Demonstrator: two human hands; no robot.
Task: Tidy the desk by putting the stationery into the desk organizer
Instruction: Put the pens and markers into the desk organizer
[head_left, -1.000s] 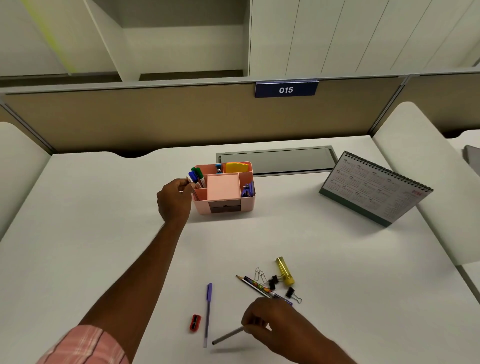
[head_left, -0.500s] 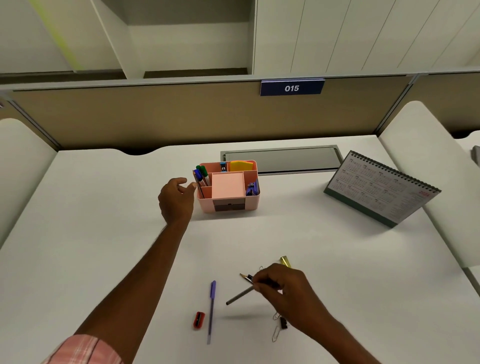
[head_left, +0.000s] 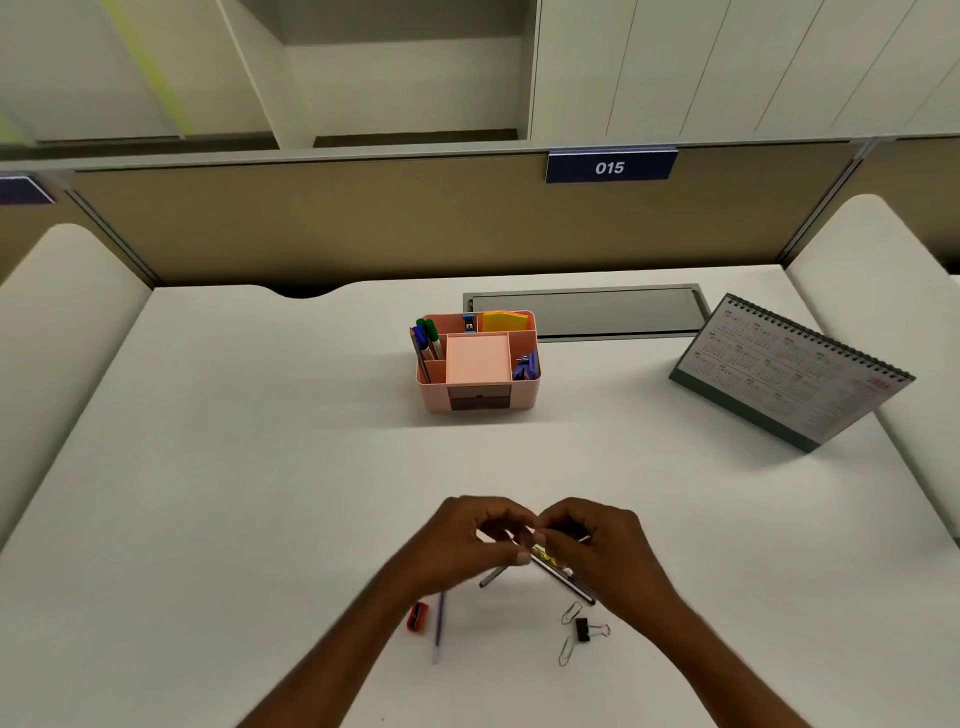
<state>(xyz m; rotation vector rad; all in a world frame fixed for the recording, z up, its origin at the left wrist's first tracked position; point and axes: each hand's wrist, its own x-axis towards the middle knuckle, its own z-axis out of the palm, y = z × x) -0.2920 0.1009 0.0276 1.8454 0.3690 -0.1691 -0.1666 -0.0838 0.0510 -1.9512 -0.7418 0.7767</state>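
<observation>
Both hands met low over the near middle of the desk (head_left: 260, 467). The left hand (head_left: 467, 540) had its fingers curled, its fingertips pinched in at the far-left end of a patterned pencil (head_left: 550, 564). The right hand (head_left: 602, 551) was curled over the same pencil's middle, and the pencil's near-right end showed beyond it. The pencil's long axis ran from far-left to near-right. A grey pen (head_left: 491, 578) stuck out near-left from under the left fingers, crossing the pencil. Motion blur hid which hand carried it.

The pink desk organizer (head_left: 478, 400) stood well apart, on the far side of the hands and roughly in line with the left one. Its tall left compartment already held markers (head_left: 428, 338) standing on end. A pink notepad filled its middle, yellow notes sat at its back, and purple clips lay in its right slot.

In my judgement the coming move turned on that relation. The sticks lay nearly flat and slanted, so they would have to be tipped upright and carried away from the person to the left compartment. The left hand was slightly the nearer to it.

Loose on the desk were a purple pen (head_left: 439, 626) lying near-to-far, with a red sharpener (head_left: 417, 617) just left of it. Below the right hand lay two paper clips (head_left: 571, 612) and a black binder clip (head_left: 584, 630). A desk calendar (head_left: 789, 374) stood far right.
</observation>
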